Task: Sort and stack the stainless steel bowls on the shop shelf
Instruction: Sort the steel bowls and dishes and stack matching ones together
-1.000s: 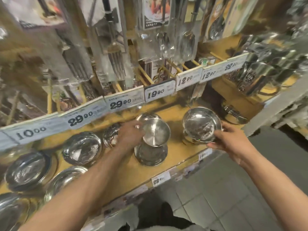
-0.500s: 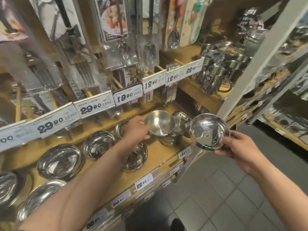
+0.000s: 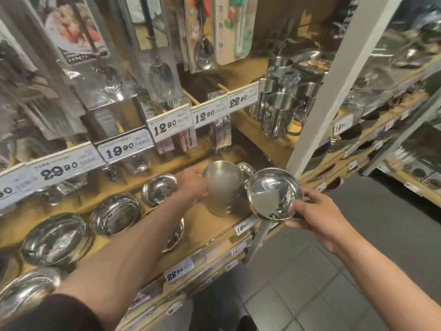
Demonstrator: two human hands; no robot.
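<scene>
Steel bowl stack, small and matte-grey from the outside, stands upright on the wooden shelf near its right end. Left hand wraps its fingers round the stack's left side, thumb at the rim; half a second ago this hand held a single small bowl tilted above that stack, so that bowl now sits in or on the pile. How many bowls make up the stack cannot be told.

Right hand pinches one shallow mirror-bright bowl by its near rim, out over the shelf edge, just right of the stack, mouth tilted toward the camera; it sits closer to the stack than before.

Five other polished round bowls show on the shelf to the left, and one half hidden under the left forearm.

White price tags line the rail above. Steel mugs stand on the upper shelf, right. Packaged spoons hang overhead.
</scene>
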